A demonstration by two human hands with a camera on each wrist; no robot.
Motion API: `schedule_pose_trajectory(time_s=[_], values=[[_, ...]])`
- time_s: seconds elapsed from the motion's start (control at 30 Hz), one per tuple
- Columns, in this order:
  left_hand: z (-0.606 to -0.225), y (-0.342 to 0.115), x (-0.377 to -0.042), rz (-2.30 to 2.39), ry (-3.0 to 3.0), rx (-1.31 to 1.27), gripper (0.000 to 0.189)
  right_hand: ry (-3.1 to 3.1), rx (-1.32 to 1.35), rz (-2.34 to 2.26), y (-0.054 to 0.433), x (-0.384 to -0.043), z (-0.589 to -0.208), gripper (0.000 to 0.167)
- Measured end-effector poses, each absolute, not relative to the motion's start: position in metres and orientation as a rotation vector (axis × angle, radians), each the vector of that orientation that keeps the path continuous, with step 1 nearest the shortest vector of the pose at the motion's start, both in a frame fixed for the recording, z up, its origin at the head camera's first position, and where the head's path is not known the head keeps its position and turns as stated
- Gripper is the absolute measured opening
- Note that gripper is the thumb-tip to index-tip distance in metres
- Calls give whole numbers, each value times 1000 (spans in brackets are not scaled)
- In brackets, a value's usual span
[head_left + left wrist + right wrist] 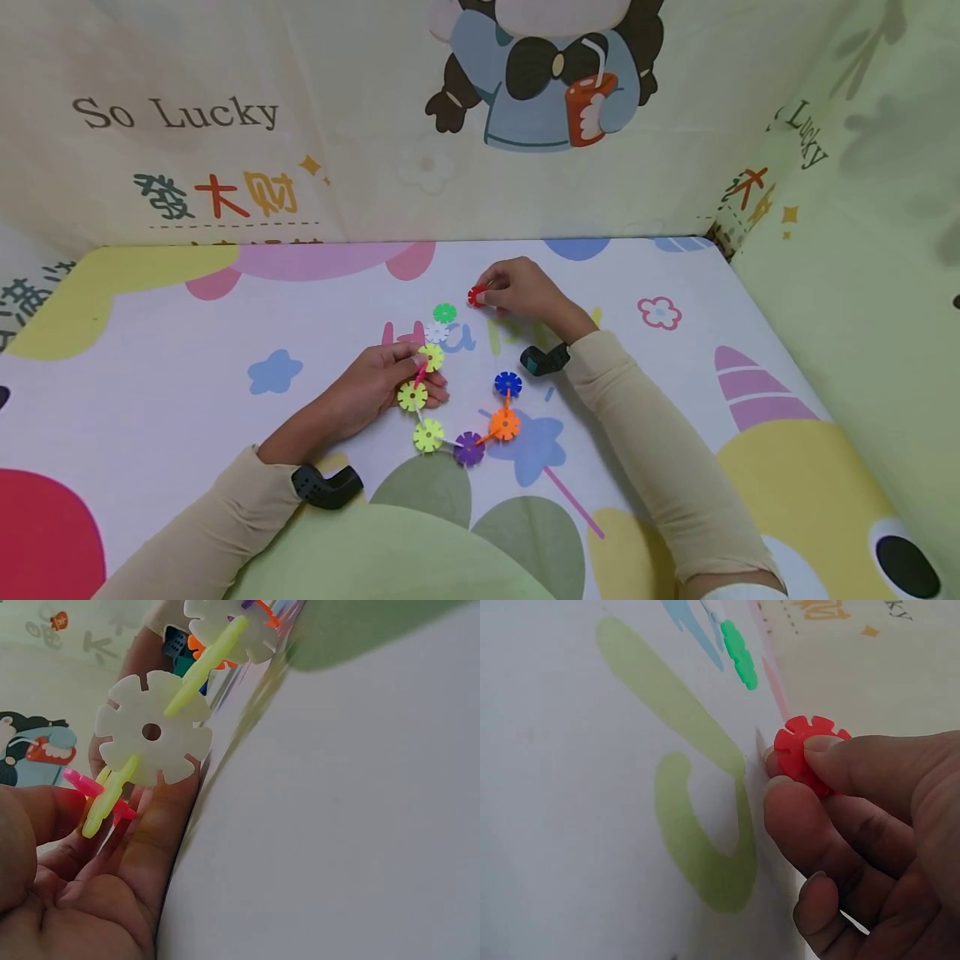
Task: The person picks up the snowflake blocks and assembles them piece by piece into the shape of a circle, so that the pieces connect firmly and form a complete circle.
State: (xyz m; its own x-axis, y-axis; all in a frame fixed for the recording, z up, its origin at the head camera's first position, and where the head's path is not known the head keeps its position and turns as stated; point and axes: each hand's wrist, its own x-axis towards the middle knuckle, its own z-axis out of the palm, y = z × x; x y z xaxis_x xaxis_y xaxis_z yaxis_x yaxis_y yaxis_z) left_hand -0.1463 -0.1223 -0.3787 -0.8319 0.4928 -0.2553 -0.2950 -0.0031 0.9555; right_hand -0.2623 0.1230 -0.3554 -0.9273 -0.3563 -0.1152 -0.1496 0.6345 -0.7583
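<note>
My left hand (386, 375) pinches a chain of notched plastic snowflake discs near its upper yellow-green disc (431, 357) and a pink disc (82, 782) set crosswise. The chain curves down through more yellow-green discs (428, 435), a purple disc (469, 448) and an orange disc (505, 424) to a blue disc (507, 383). Farther back, between thumb and fingers, my right hand (522, 287) holds a red disc (799, 754) above the table. A green disc (445, 312) and a white disc (437, 332) lie left of it; whether they join the chain I cannot tell.
A printed cloth with cartoon shapes covers the table (187, 400). Behind it stands a curtain (360, 167) with lettering and a cartoon figure, and another hangs on the right (862, 275). Black bands (327, 487) sit on both wrists.
</note>
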Motion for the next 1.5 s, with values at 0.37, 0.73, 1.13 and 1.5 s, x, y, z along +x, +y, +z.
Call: schedule_pose_trajectory(time_s=[0.37,0.73,1.13,1.5], values=[[-379,-124,-146,1874,1757,216,36,2571,-487,-1202,129,-251,-361,9],[-379,-124,-145,1875,1750,222,33,2543,-468,-1219,128,-232,-356,9],[-377,-124,-145,1864,1765,271,34,2416,-635,-1313,126,-213,-350,9],[-375,-122,-145,1840,1777,242,32,2340,-761,-1306,119,-201,-348,7]])
